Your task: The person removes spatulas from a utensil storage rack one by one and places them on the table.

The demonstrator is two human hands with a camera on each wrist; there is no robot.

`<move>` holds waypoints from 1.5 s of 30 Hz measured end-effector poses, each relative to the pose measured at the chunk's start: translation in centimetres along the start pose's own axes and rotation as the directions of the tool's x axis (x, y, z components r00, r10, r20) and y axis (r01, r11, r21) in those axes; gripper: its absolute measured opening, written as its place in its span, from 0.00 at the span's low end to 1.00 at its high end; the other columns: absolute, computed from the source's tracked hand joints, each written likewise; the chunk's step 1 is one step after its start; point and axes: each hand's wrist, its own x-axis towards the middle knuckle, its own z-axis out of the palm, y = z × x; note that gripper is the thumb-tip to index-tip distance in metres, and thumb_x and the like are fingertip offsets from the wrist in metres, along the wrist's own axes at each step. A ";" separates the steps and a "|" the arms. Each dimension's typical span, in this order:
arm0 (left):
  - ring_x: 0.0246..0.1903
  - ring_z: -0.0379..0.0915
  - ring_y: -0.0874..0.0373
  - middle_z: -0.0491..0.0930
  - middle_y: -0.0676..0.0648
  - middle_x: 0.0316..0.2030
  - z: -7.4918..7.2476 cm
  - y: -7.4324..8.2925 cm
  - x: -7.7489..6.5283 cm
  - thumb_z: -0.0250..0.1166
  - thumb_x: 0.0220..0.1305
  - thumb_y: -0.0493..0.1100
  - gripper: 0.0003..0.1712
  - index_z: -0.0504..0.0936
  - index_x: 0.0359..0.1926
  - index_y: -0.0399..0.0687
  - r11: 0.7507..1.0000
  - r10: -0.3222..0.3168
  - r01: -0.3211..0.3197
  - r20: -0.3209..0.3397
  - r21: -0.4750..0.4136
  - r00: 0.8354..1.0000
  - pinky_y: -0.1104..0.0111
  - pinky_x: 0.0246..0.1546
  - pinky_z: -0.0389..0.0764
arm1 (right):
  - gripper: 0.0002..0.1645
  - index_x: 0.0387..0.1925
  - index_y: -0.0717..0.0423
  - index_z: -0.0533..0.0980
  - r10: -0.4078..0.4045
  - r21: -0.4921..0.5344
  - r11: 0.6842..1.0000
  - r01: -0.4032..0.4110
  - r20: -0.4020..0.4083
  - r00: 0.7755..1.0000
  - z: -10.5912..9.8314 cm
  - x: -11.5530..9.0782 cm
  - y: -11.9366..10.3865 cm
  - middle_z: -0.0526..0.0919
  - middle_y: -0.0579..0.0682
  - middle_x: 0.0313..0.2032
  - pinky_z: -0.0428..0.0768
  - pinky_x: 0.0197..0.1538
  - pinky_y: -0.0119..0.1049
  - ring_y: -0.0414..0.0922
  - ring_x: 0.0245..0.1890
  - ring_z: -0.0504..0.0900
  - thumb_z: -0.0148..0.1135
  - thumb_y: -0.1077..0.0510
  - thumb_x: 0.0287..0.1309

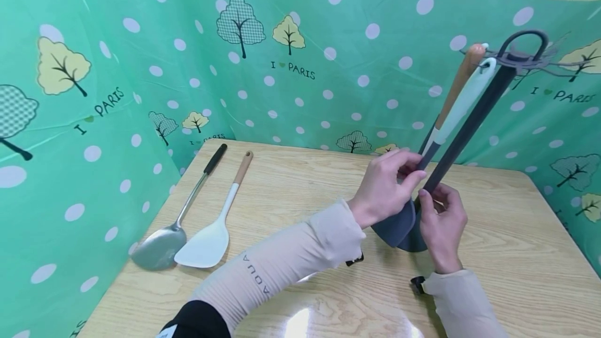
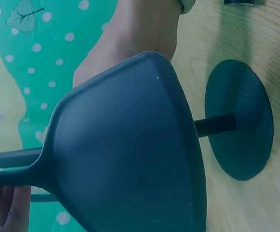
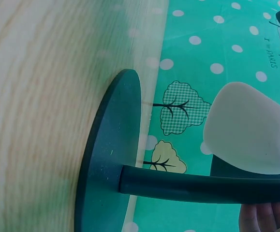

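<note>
My left hand [image 1: 387, 186] pinches the dark neck of a turner [image 1: 462, 100] with a mint-green handle. Its handle end hangs at a hook of the utensil stand [image 1: 474, 119], and its broad dark blade [image 2: 120, 145] fills much of the left wrist view. Lower down, my right hand [image 1: 443, 220] grips the stand's post [image 3: 202, 186] just above the round base [image 3: 108, 159]. In the left wrist view the base [image 2: 241, 121] sits on the wood surface. A brown-handled utensil [image 1: 457, 85] hangs beside the mint one; its lower part is hidden in the head view.
On the table's left lie a metal turner [image 1: 159, 246] with a black handle and a white turner [image 1: 206, 241] with a wooden handle, blades nearly touching. A pale blade [image 3: 251, 128] hangs beyond the post. Patterned green cloth [image 1: 328, 93] encloses the table [image 1: 291, 171].
</note>
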 end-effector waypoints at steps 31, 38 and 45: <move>0.34 0.76 0.62 0.82 0.45 0.35 -0.1 0.4 0.0 0.62 0.63 0.35 0.10 0.80 0.45 0.34 1.000 -0.006 0.007 -0.033 0.018 0.999 0.86 0.38 0.73 | 0.17 0.49 0.63 0.76 0.012 0.012 1.000 -0.012 0.014 1.000 0.0 0.0 0.5 0.78 0.45 0.39 0.74 0.43 0.19 0.33 0.38 0.76 0.64 0.59 0.60; 0.34 0.76 0.62 0.81 0.45 0.34 -0.2 0.4 -0.2 0.62 0.63 0.33 0.10 0.80 0.45 0.33 1.000 -0.002 0.001 -0.053 -0.018 0.999 0.86 0.38 0.74 | 0.18 0.50 0.62 0.76 0.019 0.011 1.000 -0.019 0.021 1.000 0.0 0.0 0.3 0.78 0.45 0.40 0.75 0.44 0.19 0.33 0.39 0.76 0.64 0.58 0.60; 0.33 0.76 0.62 0.80 0.45 0.32 -0.3 0.5 -0.4 0.63 0.62 0.32 0.08 0.80 0.42 0.34 0.999 0.016 -0.018 -0.076 -0.030 0.997 0.85 0.38 0.74 | 0.17 0.50 0.62 0.76 0.018 0.001 1.000 -0.018 0.015 1.000 0.0 0.0 0.5 0.79 0.46 0.40 0.75 0.44 0.19 0.32 0.38 0.76 0.64 0.58 0.60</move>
